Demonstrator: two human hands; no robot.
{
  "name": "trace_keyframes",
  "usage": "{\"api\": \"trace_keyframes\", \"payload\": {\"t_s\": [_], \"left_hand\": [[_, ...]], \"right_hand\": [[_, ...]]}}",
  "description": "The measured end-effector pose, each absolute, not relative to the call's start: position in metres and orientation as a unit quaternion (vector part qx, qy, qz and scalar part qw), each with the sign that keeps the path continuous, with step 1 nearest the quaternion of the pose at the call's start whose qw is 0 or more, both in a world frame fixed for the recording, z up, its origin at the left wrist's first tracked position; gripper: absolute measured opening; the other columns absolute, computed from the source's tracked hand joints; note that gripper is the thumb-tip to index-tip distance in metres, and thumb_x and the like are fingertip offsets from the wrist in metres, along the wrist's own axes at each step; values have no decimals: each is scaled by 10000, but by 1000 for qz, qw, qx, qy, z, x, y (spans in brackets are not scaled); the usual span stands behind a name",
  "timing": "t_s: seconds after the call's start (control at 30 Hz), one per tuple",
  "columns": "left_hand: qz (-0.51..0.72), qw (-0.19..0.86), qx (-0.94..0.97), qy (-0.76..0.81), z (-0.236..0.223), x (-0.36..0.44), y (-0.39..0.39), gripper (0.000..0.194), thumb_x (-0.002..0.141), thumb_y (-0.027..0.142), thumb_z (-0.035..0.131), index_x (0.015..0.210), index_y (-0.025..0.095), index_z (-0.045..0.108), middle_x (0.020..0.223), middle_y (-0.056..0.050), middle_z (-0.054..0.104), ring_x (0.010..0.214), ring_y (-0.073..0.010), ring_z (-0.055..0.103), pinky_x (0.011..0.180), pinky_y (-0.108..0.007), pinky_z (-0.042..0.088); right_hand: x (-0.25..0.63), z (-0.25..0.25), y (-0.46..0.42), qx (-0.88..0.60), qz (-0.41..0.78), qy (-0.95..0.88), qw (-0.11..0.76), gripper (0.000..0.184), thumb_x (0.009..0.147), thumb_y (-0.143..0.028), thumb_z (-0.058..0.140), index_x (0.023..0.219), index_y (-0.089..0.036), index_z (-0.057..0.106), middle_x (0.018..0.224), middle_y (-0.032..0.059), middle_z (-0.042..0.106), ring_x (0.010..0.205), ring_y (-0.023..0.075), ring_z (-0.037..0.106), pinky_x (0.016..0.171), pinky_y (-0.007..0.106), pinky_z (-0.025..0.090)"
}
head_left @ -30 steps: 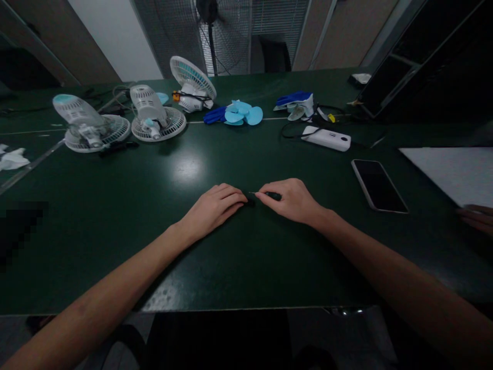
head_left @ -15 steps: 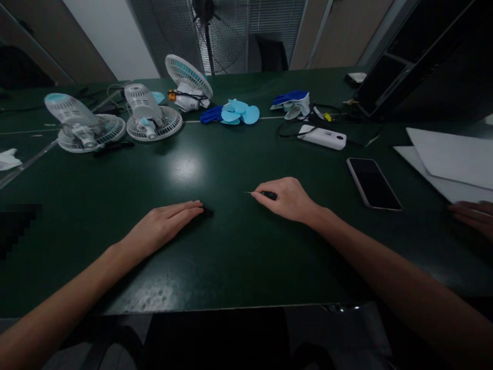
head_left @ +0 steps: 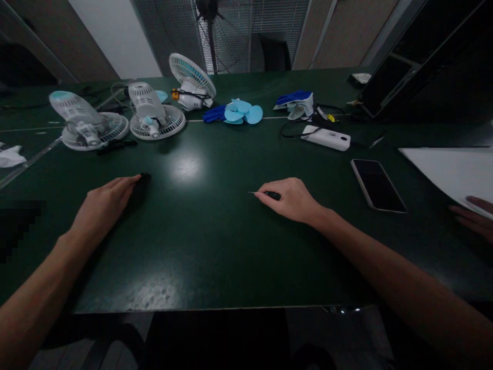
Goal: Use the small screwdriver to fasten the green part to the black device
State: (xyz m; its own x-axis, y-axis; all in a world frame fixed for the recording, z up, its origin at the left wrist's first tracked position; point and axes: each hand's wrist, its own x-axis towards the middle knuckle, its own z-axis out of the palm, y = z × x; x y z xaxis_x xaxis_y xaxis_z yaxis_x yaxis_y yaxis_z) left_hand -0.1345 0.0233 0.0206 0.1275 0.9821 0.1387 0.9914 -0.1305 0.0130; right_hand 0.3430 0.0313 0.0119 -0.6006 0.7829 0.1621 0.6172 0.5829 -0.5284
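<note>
My right hand (head_left: 291,199) rests on the green table (head_left: 215,241), its fingers pinched round a small black-handled screwdriver (head_left: 269,195) whose thin tip points left. My left hand (head_left: 103,204) lies flat on the table to the left, fingers stretched out. A small dark object (head_left: 143,178) sits at its fingertips, touching them. Three white desk fans lie at the back left: one (head_left: 87,125) face down, a second (head_left: 154,115) beside it, a third (head_left: 191,82) behind them. Loose light-blue fan blades (head_left: 242,113) lie at the back centre.
A black phone (head_left: 377,185) lies right of my right hand, with a white power bank (head_left: 326,137) and cables behind it. Blue-and-white gloves (head_left: 295,103) lie at the back. White sheets (head_left: 454,172) cover the right side, where another person's hand (head_left: 472,218) rests.
My left hand has slid away from my right hand, leftward and a little farther from me, taking the small dark object along. My right hand and the screwdriver have stayed put.
</note>
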Motion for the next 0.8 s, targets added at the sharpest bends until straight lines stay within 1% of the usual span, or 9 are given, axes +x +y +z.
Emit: {"api": "trace_keyframes", "payload": {"t_s": [0.1,0.2,0.33,0.43,0.5,0.53,0.63,0.7,0.8], "left_hand": [[-63,40,-745,-663,21,-130,19,498,1015,348,422,1490,233,519,1457,-51,593,1160,-255,661,1030,-393,512],[-88,34,-742,-664,19,-127,17,519,991,362,475,1486,215,530,1430,-81,612,1127,-265,674,994,-394,530],[-113,28,-740,-663,16,-129,19,504,1000,374,451,1463,201,551,1401,-110,634,1199,-296,645,1020,-435,511],[-134,23,-719,-682,16,-134,20,544,989,388,470,1500,200,481,1370,-114,653,1142,-292,666,976,-431,526],[-130,31,-694,-708,16,-139,21,592,976,438,481,1499,162,456,1328,-131,667,1086,-293,673,924,-417,537],[-120,40,-688,-715,16,-142,21,577,973,463,473,1455,148,501,1309,-134,671,1085,-296,666,918,-414,533],[-102,58,-684,-720,16,-147,19,470,970,494,443,1195,157,681,1255,-120,679,1074,-294,656,918,-400,520],[-107,56,-678,-725,16,-149,19,426,969,479,446,1099,169,706,1207,-107,685,1006,-275,666,884,-380,523],[-91,66,-674,-730,17,-146,19,402,979,459,439,1085,157,684,1163,-122,684,992,-279,657,862,-379,518]], "right_hand": [[343,12,31,-405,209,-869,192,333,1054,-422,519,1151,-202,748,994,46,765,810,169,679,721,319,499],[343,12,31,-401,210,-870,196,334,1054,-422,518,1148,-200,749,988,50,766,804,167,678,713,314,497],[342,12,31,-401,207,-870,198,333,1054,-421,516,1147,-207,753,979,51,768,794,169,678,700,317,492],[342,13,31,-404,203,-870,196,333,1054,-417,514,1140,-207,756,959,48,768,782,170,679,706,323,495],[342,13,31,-403,204,-871,196,333,1053,-417,515,1147,-208,755,961,48,767,786,171,682,711,326,499],[342,12,31,-401,206,-871,197,334,1053,-418,514,1153,-209,754,967,48,768,789,172,683,711,326,501],[342,12,31,-399,208,-871,198,336,1052,-422,513,1168,-214,751,985,51,770,798,174,684,710,327,503],[343,11,31,-402,209,-870,196,337,1052,-423,511,1170,-216,750,990,51,769,802,174,683,713,327,501],[343,11,31,-403,212,-869,194,334,1053,-423,511,1163,-215,749,986,47,767,799,169,679,708,322,497]]}}
